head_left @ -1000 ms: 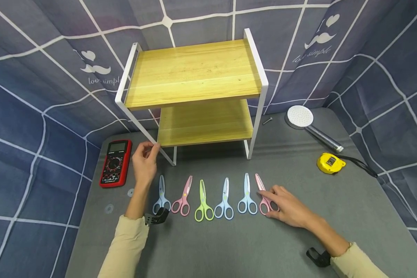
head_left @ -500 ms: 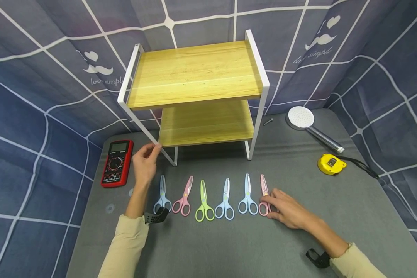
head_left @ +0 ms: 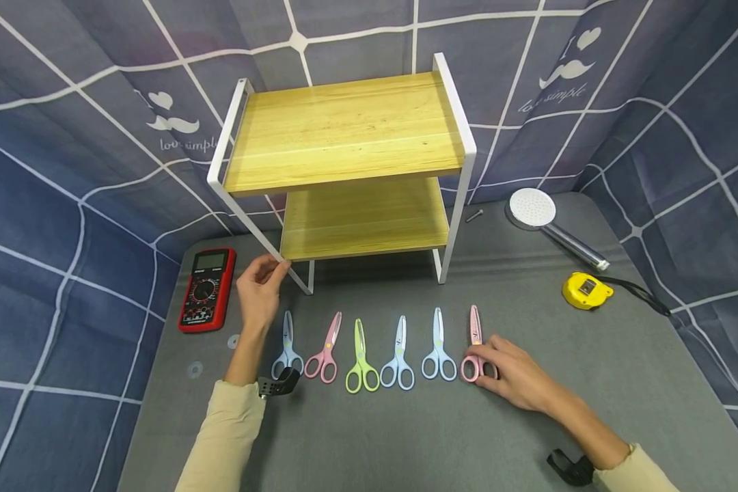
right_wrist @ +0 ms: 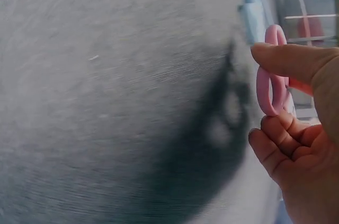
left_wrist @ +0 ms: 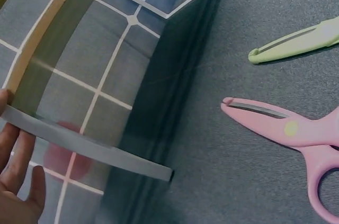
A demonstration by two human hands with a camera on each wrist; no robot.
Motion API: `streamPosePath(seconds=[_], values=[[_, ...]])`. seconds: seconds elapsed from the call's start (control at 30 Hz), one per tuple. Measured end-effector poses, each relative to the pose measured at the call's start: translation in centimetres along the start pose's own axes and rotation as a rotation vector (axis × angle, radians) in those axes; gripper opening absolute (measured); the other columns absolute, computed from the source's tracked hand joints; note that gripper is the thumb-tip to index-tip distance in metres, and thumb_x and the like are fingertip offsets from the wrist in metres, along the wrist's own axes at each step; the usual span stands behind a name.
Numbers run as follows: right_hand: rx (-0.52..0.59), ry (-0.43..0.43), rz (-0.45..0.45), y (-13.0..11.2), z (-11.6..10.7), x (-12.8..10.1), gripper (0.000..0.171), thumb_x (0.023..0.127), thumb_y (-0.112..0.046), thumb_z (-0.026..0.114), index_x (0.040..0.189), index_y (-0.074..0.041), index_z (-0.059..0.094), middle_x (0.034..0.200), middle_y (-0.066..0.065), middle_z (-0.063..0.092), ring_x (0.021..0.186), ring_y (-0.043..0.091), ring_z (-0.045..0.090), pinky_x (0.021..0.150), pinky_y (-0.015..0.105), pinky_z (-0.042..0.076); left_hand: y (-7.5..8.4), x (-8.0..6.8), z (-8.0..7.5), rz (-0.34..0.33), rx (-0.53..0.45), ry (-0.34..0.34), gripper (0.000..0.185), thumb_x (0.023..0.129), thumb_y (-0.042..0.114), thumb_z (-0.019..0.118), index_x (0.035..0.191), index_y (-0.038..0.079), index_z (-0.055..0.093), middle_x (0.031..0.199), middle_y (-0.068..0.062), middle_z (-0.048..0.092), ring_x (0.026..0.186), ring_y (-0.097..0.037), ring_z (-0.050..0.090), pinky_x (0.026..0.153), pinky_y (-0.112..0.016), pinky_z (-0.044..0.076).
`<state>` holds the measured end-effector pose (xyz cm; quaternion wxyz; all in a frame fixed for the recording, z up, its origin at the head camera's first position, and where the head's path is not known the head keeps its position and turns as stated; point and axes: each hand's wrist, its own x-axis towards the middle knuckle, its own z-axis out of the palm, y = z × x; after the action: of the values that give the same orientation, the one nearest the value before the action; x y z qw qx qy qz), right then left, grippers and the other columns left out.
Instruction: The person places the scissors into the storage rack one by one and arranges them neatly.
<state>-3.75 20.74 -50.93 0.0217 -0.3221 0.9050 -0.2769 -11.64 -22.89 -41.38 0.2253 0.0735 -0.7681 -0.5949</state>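
- Pink scissors (head_left: 475, 350) lie at the right end of the row on the grey bench (head_left: 406, 437), their handle loops under the right hand (head_left: 509, 374), blades pointing away towards the shelf.
- Six scissors are in the row: two pink, three light blue, one green (head_left: 359, 358).
- Right hand's grip: fingers (right_wrist: 283, 60) curled onto the pink handle loops, pinching them.
- Left hand (head_left: 260, 290) is beside the leftmost blue scissors (head_left: 287, 347); its grip is narrow, thumb and fingers closed on the white leg of the two-tier wooden shelf (head_left: 350, 130).
- One red multimeter (head_left: 206, 288), one yellow tape measure (head_left: 585, 290) and one shower head (head_left: 531, 206) lie farther out.
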Motion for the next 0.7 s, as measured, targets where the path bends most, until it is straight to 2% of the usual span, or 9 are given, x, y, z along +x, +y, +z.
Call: streamPosePath(seconds=[0.13,0.2,0.4,0.53,0.63,0.7], values=[[0.004,0.068,-0.030,-1.3,-1.5,0.5,0.048,0.073,-0.017,0.088,0.117,-0.015,0.068,0.091,-0.008,0.051,0.075,0.003,0.041,0.061,0.022,0.037,1.0,-0.2,-0.1,0.004,0.007,0.004,0.018,0.090,-0.003,0.068,0.099,-0.018,0.063,0.083,0.004,0.065,0.074,-0.002,0.060,0.071,-0.014,0.048],[0.012,0.094,-0.057,-2.2,-2.4,1.0,0.049,0.072,-0.016,0.088,0.117,-0.015,0.068,0.092,-0.009,0.050,0.075,0.003,0.042,0.061,0.022,0.038,1.0,-0.2,-0.1,0.018,0.007,0.010,0.018,0.090,-0.002,0.068,0.096,-0.018,0.062,0.081,0.006,0.065,0.073,-0.002,0.060,0.069,-0.014,0.048],[0.018,0.138,-0.187,-5.2,-5.4,2.7,0.051,0.073,-0.018,0.086,0.120,-0.014,0.068,0.097,-0.010,0.050,0.080,0.002,0.044,0.064,0.021,0.041,0.7,0.0,0.0,0.051,-0.023,0.007,0.017,0.089,-0.004,0.069,0.093,-0.019,0.061,0.080,-0.001,0.064,0.071,-0.005,0.061,0.068,-0.015,0.049],[0.021,0.145,-0.259,-7.7,-7.8,4.4,0.043,0.080,-0.023,0.079,0.120,-0.014,0.068,0.099,-0.010,0.050,0.083,0.003,0.045,0.067,0.019,0.040,0.6,0.1,0.1,0.054,-0.060,0.003,0.018,0.088,-0.006,0.069,0.092,-0.021,0.060,0.080,-0.002,0.064,0.071,-0.005,0.062,0.069,-0.016,0.050],[0.056,0.150,-0.299,-9.5,-9.7,5.8,0.039,0.083,-0.024,0.074,0.120,-0.012,0.068,0.099,-0.009,0.052,0.084,0.003,0.046,0.069,0.016,0.038,0.6,0.1,0.0,0.056,-0.060,0.010,0.018,0.088,-0.006,0.069,0.091,-0.021,0.060,0.078,0.000,0.065,0.071,-0.007,0.063,0.068,-0.015,0.050],[0.087,0.147,-0.315,-10.6,-11.0,6.8,0.041,0.082,-0.022,0.076,0.121,-0.012,0.068,0.100,-0.009,0.053,0.083,0.004,0.048,0.068,0.015,0.038,0.5,0.1,-0.1,0.060,-0.049,0.010,0.017,0.088,-0.006,0.069,0.090,-0.020,0.060,0.078,-0.001,0.065,0.071,-0.007,0.063,0.067,-0.015,0.050]])
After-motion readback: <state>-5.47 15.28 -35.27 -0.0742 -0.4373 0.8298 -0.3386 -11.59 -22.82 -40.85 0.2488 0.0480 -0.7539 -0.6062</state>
